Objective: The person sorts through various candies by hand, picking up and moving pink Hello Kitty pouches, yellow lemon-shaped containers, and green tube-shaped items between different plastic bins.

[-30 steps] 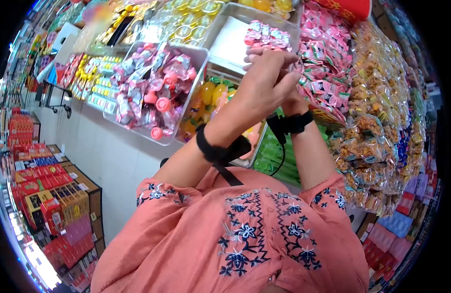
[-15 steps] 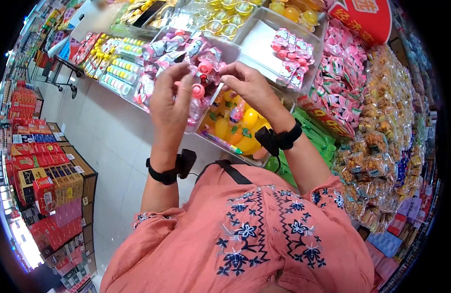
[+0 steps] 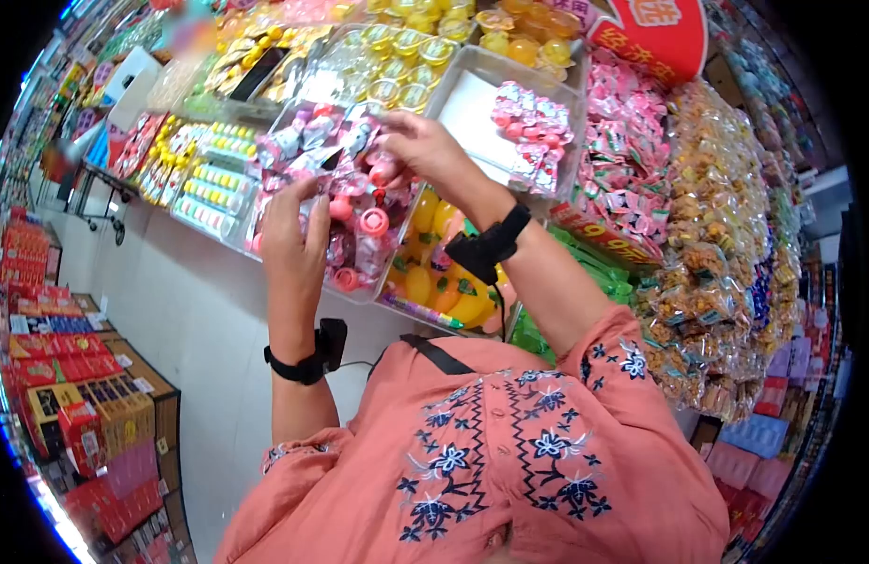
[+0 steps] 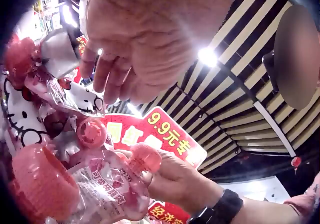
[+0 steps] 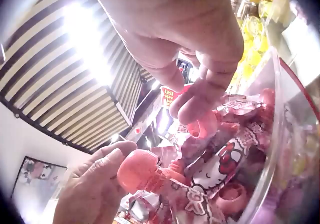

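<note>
Pink-capped jelly pouches in clear, cartoon-cat printed wraps fill a transparent bin. My left hand hovers at its near left side, fingers loosely bent with nothing between them. From the right, my right hand reaches over the same bin. Its bent fingertips are right at a pink cap, the thumb apart from the fingers. Another pouch's pink cap overlaps the left hand in the right wrist view. To the right, a white-bottomed tray holds a small group of similar pouches.
Yellow fruit-shaped jellies fill the bin nearer my body. Pink packets and bagged snacks are heaped at right. Yellow cups lie behind the pouches, and a red sign stands at the back right.
Both hands have left the white-bottomed tray and moved left to the pouch bin. The pouches in the tray now show as a longer group. In the last half second the hands lowered toward the bin's pouches.
</note>
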Tool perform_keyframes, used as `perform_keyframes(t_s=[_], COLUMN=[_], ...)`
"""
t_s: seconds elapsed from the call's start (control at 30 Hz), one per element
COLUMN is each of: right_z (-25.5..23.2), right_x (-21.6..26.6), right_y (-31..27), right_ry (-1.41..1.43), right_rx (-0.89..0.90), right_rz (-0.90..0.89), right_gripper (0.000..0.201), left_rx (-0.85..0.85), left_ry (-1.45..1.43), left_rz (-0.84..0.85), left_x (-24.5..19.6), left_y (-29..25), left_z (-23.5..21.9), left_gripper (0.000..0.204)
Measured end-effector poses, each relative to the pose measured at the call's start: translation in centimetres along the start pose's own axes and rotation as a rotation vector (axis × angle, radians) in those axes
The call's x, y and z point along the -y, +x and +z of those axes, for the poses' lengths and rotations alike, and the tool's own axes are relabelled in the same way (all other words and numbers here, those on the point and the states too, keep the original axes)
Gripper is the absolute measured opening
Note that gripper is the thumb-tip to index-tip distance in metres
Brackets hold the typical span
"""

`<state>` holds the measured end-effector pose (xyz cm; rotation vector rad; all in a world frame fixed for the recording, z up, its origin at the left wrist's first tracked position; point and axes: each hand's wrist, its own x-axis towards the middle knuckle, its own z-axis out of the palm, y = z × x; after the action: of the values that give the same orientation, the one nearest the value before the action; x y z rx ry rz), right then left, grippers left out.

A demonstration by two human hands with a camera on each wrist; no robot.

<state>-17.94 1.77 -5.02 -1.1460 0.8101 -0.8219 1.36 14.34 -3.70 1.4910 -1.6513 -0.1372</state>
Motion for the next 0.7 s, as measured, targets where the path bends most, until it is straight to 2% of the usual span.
perform_keyframes(t_s=[0.2,0.33,0.43,0.7], right_z=[-1.0,0.3,-0.1,0.3], right_x=[-0.5,-1.2,-1.0,-1.0], right_y=[0.2,0.5,0.5,0.5], right_ry=[0.007,0.008,-0.01,-0.016], right_rx=[-0.021,-0.146,-0.064,-0.077], right_rz=[-0.011,-0.043,-0.017,-0.067], right_gripper=[0.044,0.042,0.041,0.029], left_rx=[0.019,0.035,0.067,0.131], left_ry=[0.029,0.102,0.072,-0.021], left_rz=[0.088,0.1,0.085,0.03], left_x=[-0.4,-0.7,-0.6,-0.3], left_y=[0.3,0.6,0.7,0.2], left_z=[0.4,0.6,0.8,1.3], left_gripper=[0.022,0.021,0.022,0.024])
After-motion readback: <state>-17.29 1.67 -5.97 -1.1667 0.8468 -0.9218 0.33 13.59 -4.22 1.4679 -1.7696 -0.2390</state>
